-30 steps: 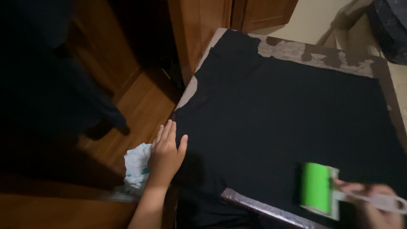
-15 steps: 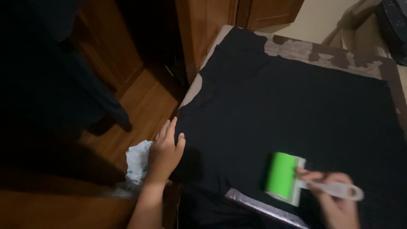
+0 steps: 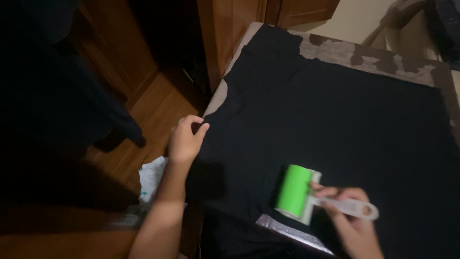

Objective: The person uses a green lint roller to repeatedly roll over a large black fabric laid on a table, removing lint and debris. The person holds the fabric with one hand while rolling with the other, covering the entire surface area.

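My right hand point(image 3: 352, 218) holds a lint roller point(image 3: 306, 194) with a green roll on the black cloth point(image 3: 335, 120). My left hand point(image 3: 184, 139) pinches the cloth's edge. The cloth lies on the desk point(image 3: 378, 60). A white rag point(image 3: 152, 177) lies on the wooden floor point(image 3: 158, 112).

The scene is sitting in dim, warm indoor light, and the whole left side is sinking into near-black shadow where nothing is reading clearly. The brightest patch is showing at the upper right, on a pale wall point(image 3: 357, 19), so light seems to be coming from that side. The black cloth point(image 3: 335, 124) is swallowing detail (its folds are barely showing), while the green roller point(image 3: 293, 192) is standing out as the one saturated colour. The right hand point(image 3: 352, 228) is smearing with motion blur, and the left hand point(image 3: 184, 139) is casting a soft shadow below itself. Grain is softening everything; no glare is showing.
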